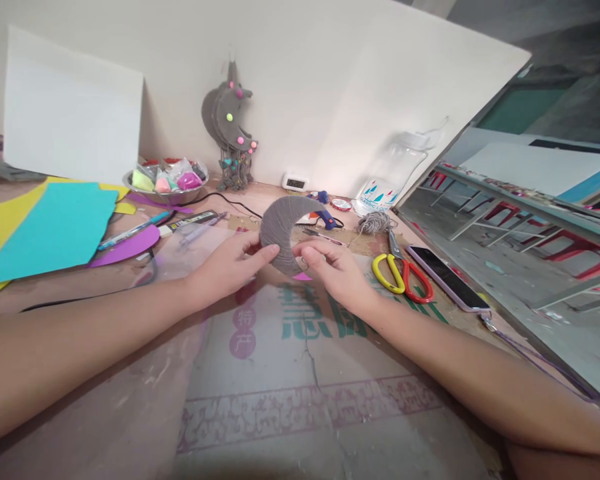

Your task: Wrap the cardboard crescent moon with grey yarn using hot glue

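Note:
A crescent moon (276, 235) wrapped in grey yarn is held up above the plastic-covered table, its opening facing right. My left hand (237, 260) grips its outer left edge, thumb in front. The fingers of my right hand (333, 267) are closed at its lower right end, covering that tip. A bit of purple shows at the crescent's bottom edge. Behind it lie a blue glue gun (325, 217) and a loose bundle of grey yarn (375, 223). Scissors (403, 273) with one yellow and one red handle rest to the right of my right hand.
A yarn-covered moon ornament with coloured balls (233, 120) hangs on the white board. A metal bowl (165, 193) holds bagged clay. Coloured sheets (55, 233) lie left; a clock (296, 181), clear bottle (393, 170) and phone (447, 279) are around. The table's right edge drops to the floor.

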Motion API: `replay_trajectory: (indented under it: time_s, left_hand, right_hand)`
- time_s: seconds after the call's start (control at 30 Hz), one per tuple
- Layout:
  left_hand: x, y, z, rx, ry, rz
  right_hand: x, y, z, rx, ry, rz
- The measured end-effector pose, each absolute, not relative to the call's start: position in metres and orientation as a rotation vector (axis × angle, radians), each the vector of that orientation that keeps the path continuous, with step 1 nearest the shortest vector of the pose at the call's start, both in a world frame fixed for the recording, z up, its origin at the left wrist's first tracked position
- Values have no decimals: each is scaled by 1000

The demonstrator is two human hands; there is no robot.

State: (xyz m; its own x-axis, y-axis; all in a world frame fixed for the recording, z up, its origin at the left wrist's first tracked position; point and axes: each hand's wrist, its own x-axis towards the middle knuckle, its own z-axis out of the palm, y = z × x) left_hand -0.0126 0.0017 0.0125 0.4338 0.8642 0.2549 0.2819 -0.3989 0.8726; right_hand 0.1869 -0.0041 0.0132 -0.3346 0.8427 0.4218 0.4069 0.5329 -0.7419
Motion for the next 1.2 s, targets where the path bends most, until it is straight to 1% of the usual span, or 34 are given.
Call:
replay_trajectory:
  time_s: [0.1,0.23,0.33,0.43,0.73,0.87,1.2]
  left_hand:
    - [-12,3,11,1712,965,984]
    - [-13,4,13,1618,1029,1059]
    - [-13,5,13,1571,1018,1030]
    - [-13,6,11,1517,1024,1009]
    - [-13,7,11,1453,1037,990]
    - [-13,8,13,1521,1089,976]
    - [-13,12,6,1481,1003,959]
  right_hand:
    - [191,-3,14,-1059,-1881,729]
    - [193,0,12,-1063,-1833,866]
    - [191,-1,9,-1053,-1820,1022]
    - [189,-2,8,-1047,-1828,1079]
    - [191,3,6,-1159,-1892,896]
    - [191,3,6,-1195,-1875,864]
    - [191,4,7,-1230,-1876,801]
